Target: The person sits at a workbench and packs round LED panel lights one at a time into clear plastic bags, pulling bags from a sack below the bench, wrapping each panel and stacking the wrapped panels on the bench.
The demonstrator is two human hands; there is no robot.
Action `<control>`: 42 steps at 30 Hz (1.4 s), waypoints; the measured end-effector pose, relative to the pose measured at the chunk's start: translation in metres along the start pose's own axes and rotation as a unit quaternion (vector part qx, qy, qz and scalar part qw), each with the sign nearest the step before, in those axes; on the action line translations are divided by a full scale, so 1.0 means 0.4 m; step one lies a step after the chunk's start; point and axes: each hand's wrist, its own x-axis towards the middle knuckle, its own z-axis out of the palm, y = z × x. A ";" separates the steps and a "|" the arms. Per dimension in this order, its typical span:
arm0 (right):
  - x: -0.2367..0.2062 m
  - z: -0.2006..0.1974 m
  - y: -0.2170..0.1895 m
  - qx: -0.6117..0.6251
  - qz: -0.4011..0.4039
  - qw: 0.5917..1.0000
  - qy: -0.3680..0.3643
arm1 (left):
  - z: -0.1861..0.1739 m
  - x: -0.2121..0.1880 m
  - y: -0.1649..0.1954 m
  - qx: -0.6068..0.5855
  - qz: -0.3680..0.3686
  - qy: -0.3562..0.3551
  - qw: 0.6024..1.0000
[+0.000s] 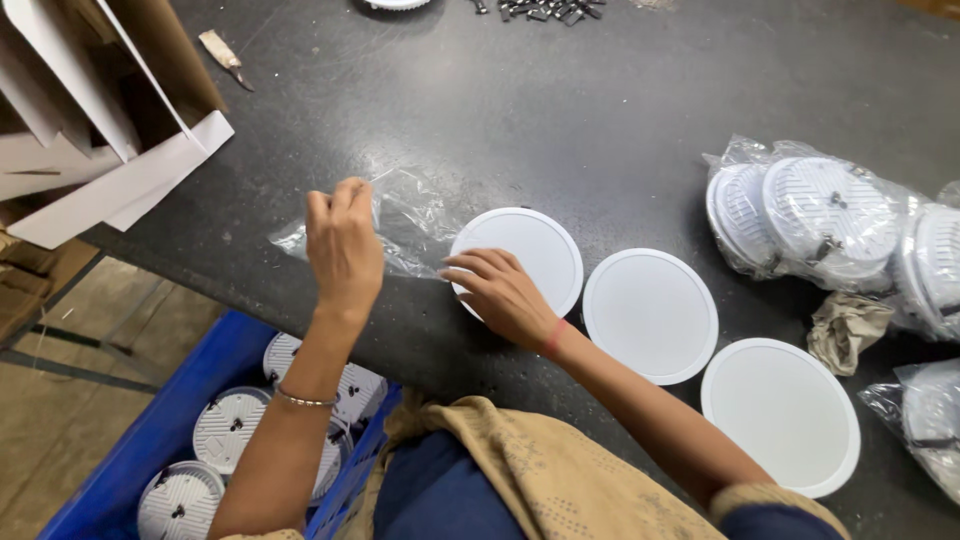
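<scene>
The left hand (343, 243) pinches a clear plastic bag (405, 225) just left of a round white lamp panel (530, 250). The right hand (505, 295) rests on that panel's near edge.

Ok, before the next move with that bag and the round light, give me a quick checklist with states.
1. Left hand grips the clear plastic bag: ok.
2. Right hand rests on the nearest white round light: ok.
3. Bag mouth open: cannot tell.
4. Light lies flat on the dark table: ok.
5. Two more lights wait to the right, apart from each other: ok.
</scene>
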 end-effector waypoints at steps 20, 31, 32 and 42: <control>-0.057 -0.151 0.116 -0.186 0.243 0.950 0.062 | 0.129 0.056 -0.002 -0.004 0.088 -0.217 0.972; -0.211 -0.204 0.132 0.552 0.415 0.632 0.350 | 0.081 0.067 0.113 -0.114 0.120 -0.394 0.904; -0.219 -0.190 0.123 0.547 0.418 0.632 0.357 | 0.074 0.069 0.127 -0.122 0.133 -0.407 0.895; -0.263 -0.094 0.096 0.554 0.485 0.596 0.322 | 0.005 0.016 0.254 -0.105 0.164 -0.518 0.833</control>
